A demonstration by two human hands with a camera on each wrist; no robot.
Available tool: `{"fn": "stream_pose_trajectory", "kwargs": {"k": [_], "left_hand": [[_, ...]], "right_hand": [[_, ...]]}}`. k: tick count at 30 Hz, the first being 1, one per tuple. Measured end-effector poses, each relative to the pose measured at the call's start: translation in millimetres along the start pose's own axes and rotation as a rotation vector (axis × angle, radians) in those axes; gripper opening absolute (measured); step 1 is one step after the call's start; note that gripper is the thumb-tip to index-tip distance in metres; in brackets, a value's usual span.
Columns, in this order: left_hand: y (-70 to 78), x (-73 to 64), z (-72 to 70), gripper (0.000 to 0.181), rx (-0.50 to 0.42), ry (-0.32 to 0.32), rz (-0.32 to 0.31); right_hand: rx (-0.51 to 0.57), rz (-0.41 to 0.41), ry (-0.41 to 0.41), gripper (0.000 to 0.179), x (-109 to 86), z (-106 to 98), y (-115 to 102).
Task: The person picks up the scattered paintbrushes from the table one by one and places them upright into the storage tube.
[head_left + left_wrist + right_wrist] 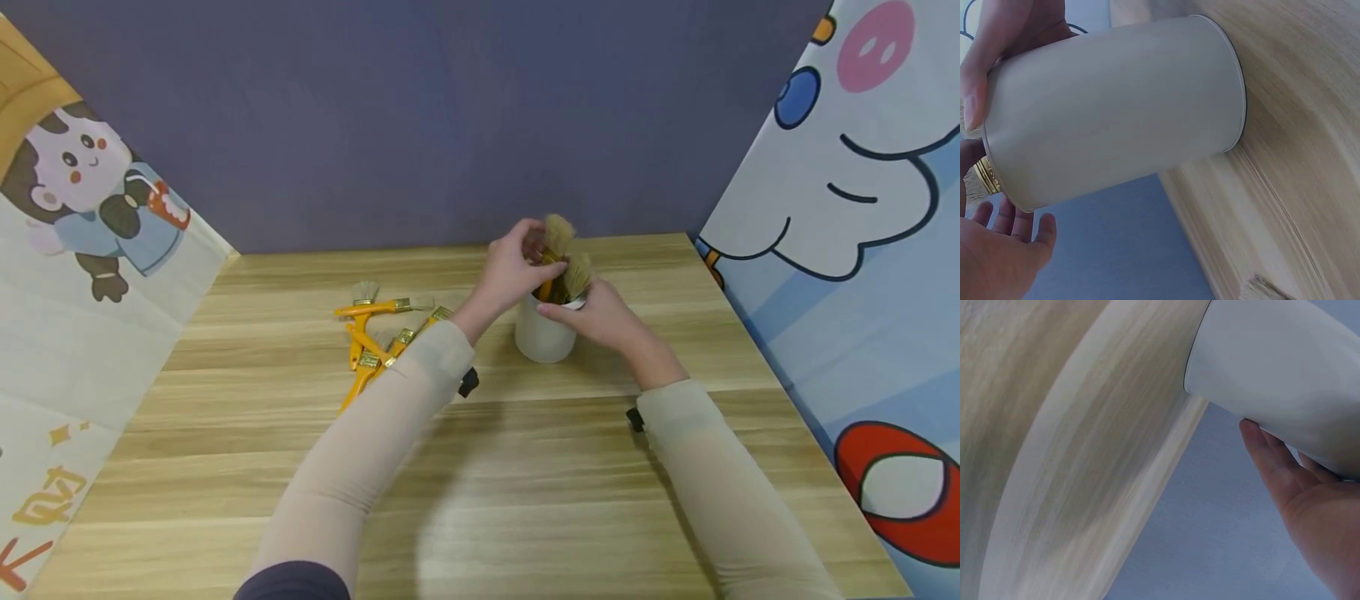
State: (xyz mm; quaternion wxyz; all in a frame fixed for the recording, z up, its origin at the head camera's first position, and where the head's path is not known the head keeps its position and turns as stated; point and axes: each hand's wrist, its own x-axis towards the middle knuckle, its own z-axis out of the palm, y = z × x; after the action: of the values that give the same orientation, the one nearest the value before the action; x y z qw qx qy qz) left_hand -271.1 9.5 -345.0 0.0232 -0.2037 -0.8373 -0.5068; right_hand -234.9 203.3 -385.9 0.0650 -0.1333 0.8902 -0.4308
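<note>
A white cylindrical cup stands upright on the table, with paintbrushes in it, bristles up. My left hand is at its mouth, thumb and fingers pinching a paintbrush with pale bristles and a yellow handle. Beside it another brush leans toward the right rim. From the right side, my right hand holds the cup, thumb at the rim; the right wrist view shows its fingers along the cup's wall. In the left wrist view a brush's gold ferrule shows at the cup's rim.
Several yellow-handled paintbrushes lie in a loose, overlapping pile left of the cup, partly behind my left sleeve. The wood-grain table ends at a dark partition behind. Printed cartoon panels flank both sides.
</note>
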Motion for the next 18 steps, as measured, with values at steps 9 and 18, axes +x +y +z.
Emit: {"fn": "stream_pose_trajectory", "kwargs": {"k": [9,18], "left_hand": [[-0.4,0.2,0.8,0.065,0.017,-0.006,0.019],[-1.1,1.0,1.1,0.059,0.009,0.004,0.063]], "right_hand": [[0.0,-0.015,0.002,0.099,1.5,-1.7,-1.3],[0.003,-0.003,0.01,0.096,0.7,0.5,2.4]]}}
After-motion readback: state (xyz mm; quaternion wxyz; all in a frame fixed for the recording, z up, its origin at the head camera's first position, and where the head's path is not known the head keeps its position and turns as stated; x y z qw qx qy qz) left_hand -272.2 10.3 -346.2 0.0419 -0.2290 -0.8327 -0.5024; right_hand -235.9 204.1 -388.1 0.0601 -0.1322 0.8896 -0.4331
